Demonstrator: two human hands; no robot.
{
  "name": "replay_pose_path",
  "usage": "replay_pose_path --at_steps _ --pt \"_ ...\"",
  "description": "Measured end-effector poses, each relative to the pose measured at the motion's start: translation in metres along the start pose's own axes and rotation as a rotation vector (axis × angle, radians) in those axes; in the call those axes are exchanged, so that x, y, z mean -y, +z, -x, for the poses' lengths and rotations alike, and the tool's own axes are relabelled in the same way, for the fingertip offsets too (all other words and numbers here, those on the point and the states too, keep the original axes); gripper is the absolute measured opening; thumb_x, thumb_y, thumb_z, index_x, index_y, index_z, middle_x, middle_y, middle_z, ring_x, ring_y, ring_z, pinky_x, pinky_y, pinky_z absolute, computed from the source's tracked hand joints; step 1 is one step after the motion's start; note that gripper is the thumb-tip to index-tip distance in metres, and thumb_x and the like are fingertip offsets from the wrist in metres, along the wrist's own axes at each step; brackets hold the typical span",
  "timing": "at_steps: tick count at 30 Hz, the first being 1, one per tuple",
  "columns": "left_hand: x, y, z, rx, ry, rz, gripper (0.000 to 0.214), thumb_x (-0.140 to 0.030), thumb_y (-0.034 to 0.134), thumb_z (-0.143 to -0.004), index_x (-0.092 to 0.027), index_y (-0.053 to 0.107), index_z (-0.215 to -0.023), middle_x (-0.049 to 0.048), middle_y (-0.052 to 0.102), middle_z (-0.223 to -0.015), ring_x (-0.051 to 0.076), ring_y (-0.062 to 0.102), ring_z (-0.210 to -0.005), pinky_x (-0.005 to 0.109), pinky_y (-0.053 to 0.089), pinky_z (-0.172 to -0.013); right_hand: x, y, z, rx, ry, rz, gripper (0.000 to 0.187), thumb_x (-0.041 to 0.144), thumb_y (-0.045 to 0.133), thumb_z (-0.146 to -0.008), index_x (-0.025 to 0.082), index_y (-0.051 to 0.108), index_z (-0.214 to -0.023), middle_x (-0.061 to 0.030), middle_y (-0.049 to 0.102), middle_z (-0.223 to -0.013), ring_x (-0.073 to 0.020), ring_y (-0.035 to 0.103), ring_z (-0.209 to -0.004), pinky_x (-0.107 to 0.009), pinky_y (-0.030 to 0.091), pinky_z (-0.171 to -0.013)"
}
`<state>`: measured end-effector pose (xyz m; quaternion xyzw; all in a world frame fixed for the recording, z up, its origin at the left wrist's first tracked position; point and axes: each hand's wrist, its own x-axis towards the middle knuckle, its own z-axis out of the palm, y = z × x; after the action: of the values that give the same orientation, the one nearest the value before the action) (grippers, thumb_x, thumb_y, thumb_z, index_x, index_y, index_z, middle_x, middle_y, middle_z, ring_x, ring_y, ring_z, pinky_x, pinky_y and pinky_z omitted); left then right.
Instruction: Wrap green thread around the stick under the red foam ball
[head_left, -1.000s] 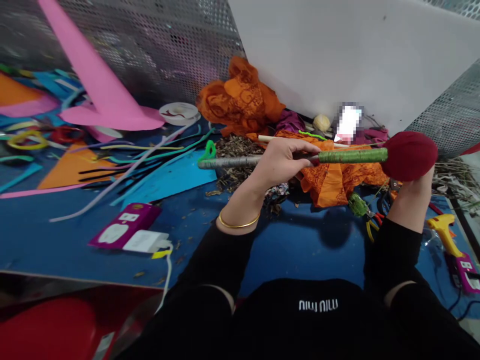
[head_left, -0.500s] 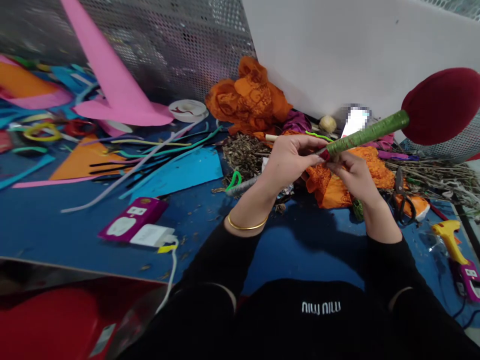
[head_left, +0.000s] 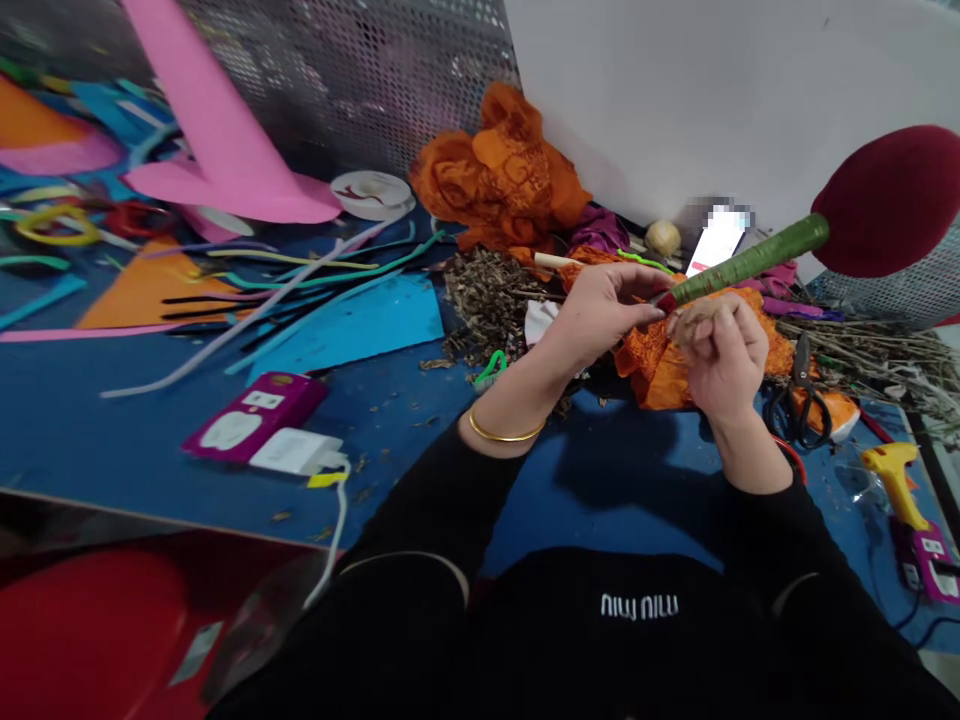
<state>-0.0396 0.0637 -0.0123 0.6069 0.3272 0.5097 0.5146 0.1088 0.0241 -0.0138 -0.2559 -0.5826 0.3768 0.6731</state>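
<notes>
A stick wrapped in green tape (head_left: 757, 258) slants up to the right, with a dark red oval cloth-covered head (head_left: 889, 200) at its far end. My left hand (head_left: 600, 310) pinches its lower end, where a bit of red shows. Just below the handle, my right hand (head_left: 724, 355) has its fingers curled together; what they hold, if anything, I cannot make out. Behind and under the hands lies crumpled orange cloth (head_left: 652, 370). A phone (head_left: 716, 240) leans against the white board beyond the handle.
Black scissors (head_left: 802, 395) and a yellow glue gun (head_left: 894, 480) lie at the right, near dry twigs (head_left: 885, 350). Leftward are a purple power block (head_left: 255, 415) with a white plug, a blue sheet (head_left: 360, 335), pipe cleaners and a pink cone hat (head_left: 232, 150). Dried leaves (head_left: 487, 300) form a pile.
My right hand has come off the handle's lower end, shifting slightly right and down with its fingers curled. The left hand keeps its hold. The view has tilted slightly.
</notes>
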Motion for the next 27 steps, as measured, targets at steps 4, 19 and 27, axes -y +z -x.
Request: replay_pose_path --at_steps 4,19,27 --pt "0.009 0.006 -0.001 -0.056 0.035 -0.037 0.036 -0.012 0.077 -0.073 -0.013 0.074 -0.109 0.0088 0.079 -0.108 0.021 0.075 -0.099 0.033 0.063 -0.084 0.011 0.004 0.0 -0.182 0.141 0.008 0.046 0.058 0.066 -0.09 0.024 0.045 -0.066 0.0076 0.024 -0.055 -0.0086 0.023 -0.047 -0.026 0.031 -0.047" --pt "0.016 0.024 0.005 -0.006 0.064 -0.237 0.019 -0.015 0.07 -0.08 -0.012 0.077 -0.098 0.008 0.081 -0.101 0.018 0.074 -0.095 0.031 0.057 -0.092 0.022 0.014 0.011 -0.234 0.176 0.008 0.039 0.05 0.069 -0.089 0.023 0.049 -0.07 0.004 0.042 -0.064 -0.0087 0.031 -0.054 -0.026 0.028 -0.05" --pt "0.01 0.029 0.009 0.029 0.068 -0.534 0.018 -0.013 0.063 -0.083 -0.015 0.072 -0.099 0.005 0.08 -0.098 0.019 0.072 -0.09 0.033 0.054 -0.085 0.024 0.002 0.0 -0.239 0.185 0.014 0.039 0.05 0.072 -0.087 0.023 0.05 -0.069 0.0058 0.04 -0.062 -0.0076 0.03 -0.053 -0.023 0.028 -0.048"
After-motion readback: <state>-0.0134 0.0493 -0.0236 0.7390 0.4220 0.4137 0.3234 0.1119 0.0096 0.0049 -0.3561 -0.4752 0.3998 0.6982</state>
